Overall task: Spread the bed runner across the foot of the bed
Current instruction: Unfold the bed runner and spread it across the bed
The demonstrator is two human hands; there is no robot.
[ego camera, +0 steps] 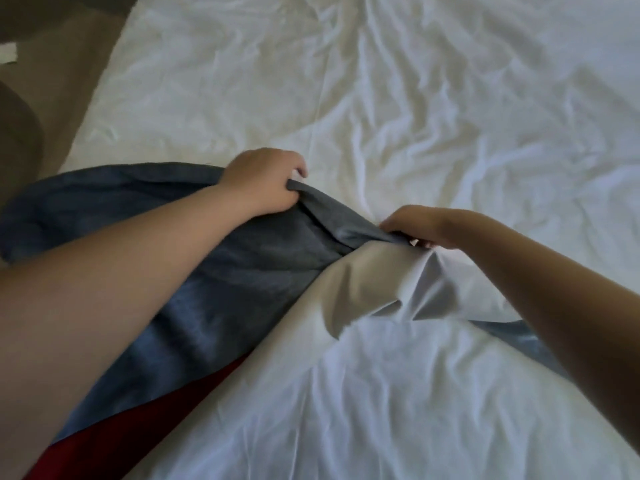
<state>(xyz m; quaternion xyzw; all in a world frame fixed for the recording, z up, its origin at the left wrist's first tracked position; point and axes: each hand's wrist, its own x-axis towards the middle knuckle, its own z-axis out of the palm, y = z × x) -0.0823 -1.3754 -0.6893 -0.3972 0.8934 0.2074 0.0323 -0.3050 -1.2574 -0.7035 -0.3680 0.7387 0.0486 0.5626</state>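
Observation:
A grey-blue bed runner (221,292) with a pale white underside (363,393) lies bunched across the near end of the bed. My left hand (266,183) grips a fold of its far edge at the centre left. My right hand (422,225) pinches the same edge a little to the right, where the fabric gathers into creases. A strip of the grey-blue side (519,337) shows under my right forearm. The white wrinkled sheet (415,98) covers the bed beyond both hands.
The bed's left edge (100,98) runs diagonally at the upper left, with brown floor (52,81) beside it. A red fabric (138,434) shows at the lower left under the runner. A small white object (7,53) lies on the floor at the far left.

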